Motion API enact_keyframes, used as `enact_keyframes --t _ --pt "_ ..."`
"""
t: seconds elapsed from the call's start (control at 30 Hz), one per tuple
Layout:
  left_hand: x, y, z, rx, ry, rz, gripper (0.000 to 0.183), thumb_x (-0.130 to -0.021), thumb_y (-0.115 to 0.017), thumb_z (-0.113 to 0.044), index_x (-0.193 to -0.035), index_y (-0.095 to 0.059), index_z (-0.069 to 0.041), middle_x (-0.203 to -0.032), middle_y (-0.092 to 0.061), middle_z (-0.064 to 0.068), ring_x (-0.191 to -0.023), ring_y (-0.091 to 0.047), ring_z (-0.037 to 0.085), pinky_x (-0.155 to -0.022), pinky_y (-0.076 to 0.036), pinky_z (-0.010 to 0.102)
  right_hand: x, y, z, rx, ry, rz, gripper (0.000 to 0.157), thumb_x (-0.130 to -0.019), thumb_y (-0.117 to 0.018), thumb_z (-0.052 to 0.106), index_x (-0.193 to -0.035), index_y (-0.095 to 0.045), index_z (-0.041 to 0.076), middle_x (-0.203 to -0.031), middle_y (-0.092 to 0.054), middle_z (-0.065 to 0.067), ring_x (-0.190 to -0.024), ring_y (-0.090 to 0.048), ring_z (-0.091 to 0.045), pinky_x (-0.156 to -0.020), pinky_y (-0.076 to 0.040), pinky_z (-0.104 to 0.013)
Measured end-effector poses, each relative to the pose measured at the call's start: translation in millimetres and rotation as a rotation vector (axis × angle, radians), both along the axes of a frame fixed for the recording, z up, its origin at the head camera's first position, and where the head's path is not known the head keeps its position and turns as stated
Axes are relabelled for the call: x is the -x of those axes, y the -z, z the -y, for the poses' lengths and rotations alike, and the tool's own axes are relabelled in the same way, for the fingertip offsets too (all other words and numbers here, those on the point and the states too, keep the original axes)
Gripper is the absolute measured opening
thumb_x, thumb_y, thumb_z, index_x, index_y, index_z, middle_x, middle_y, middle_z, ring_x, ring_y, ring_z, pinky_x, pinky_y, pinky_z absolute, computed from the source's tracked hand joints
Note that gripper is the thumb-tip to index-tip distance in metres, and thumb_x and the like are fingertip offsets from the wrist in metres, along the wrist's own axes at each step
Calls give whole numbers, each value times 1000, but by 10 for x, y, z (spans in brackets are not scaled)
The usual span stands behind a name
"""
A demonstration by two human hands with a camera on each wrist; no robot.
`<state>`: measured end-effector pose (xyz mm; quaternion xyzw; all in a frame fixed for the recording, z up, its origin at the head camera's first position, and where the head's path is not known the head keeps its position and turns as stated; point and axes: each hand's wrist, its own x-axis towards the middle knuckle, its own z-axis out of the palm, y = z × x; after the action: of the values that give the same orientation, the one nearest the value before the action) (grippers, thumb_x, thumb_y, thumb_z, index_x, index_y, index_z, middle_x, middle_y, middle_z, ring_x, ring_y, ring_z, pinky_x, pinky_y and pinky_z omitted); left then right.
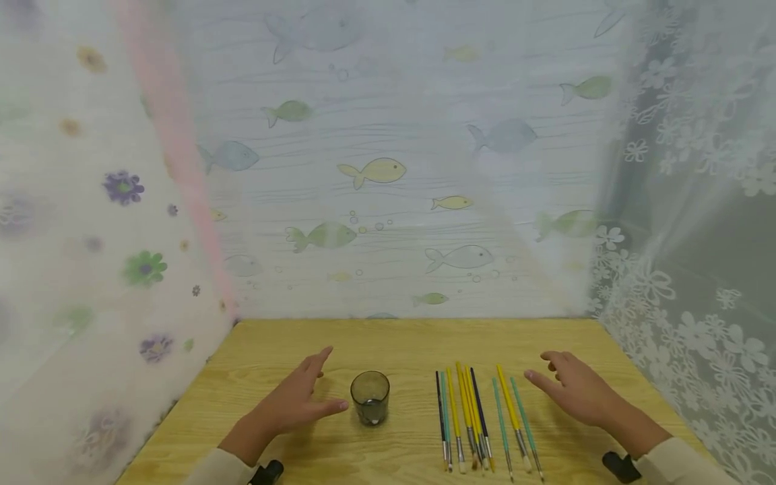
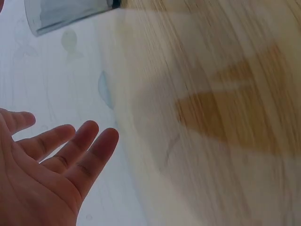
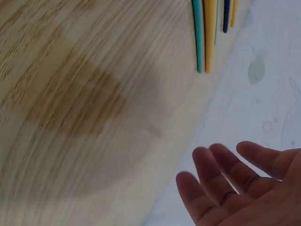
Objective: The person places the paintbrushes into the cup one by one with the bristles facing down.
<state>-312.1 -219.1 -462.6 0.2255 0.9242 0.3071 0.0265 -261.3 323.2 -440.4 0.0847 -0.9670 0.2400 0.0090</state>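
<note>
A dark tinted glass (image 1: 370,397) stands upright on the wooden table, left of centre. Beside it on the left is my left hand (image 1: 297,397), its thumb tip close to the glass and its fingers extended, holding nothing. Several paintbrushes (image 1: 467,417) with yellow, teal and dark blue handles lie side by side to the right of the glass, bristles toward me. My right hand (image 1: 572,387) hovers to the right of the brushes, empty, with fingers loosely spread. In the left wrist view the glass (image 2: 70,14) shows at the top; brush handles (image 3: 209,37) appear in the right wrist view.
The light wooden table (image 1: 339,337) ends at a pale curtain printed with fish (image 1: 382,170). A flowered curtain (image 1: 145,269) hangs along the left side, and a sheer one with white flowers (image 1: 691,330) along the right.
</note>
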Motion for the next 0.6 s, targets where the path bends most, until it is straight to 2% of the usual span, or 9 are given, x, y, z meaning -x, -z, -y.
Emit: enact_keyframes --t 0.13,0.27,0.43,0.6 --pt "15 46 -136 -78 46 30 103 -90 -73 -61 -167 -12 -30 -167 -29 13 -141 -48 38 -103 -51 57 14 17 14 73 23 28 79 -104 -50 59 -144 -51 -9 -128 -65 -21 -108 -66 -32 -81 -57 -48" --pt "2 75 -245 -117 85 24 101 -90 -75 -57 -166 -19 -23 -165 -34 16 -139 -50 39 -102 -51 57 34 60 33 109 49 36 73 -104 -53 57 -139 -57 -8 -121 -69 -15 -104 -67 -27 -79 -57 -45" --pt "-19 112 -335 -157 104 10 100 -88 -79 -54 -164 -26 -15 -161 -40 18 -135 -55 39 -102 -52 57 76 149 70 231 107 113 58 -102 -66 40 -131 -61 -10 -115 -72 -15 -94 -70 -25 -75 -60 -42" --pt "-21 159 -409 -238 101 44 101 -83 -85 -51 -162 -32 -15 -160 -43 16 -133 -58 34 -101 -55 49 108 235 121 349 174 206 49 -96 -75 27 -124 -65 -12 -100 -73 -9 -81 -71 -19 -69 -62 -37"
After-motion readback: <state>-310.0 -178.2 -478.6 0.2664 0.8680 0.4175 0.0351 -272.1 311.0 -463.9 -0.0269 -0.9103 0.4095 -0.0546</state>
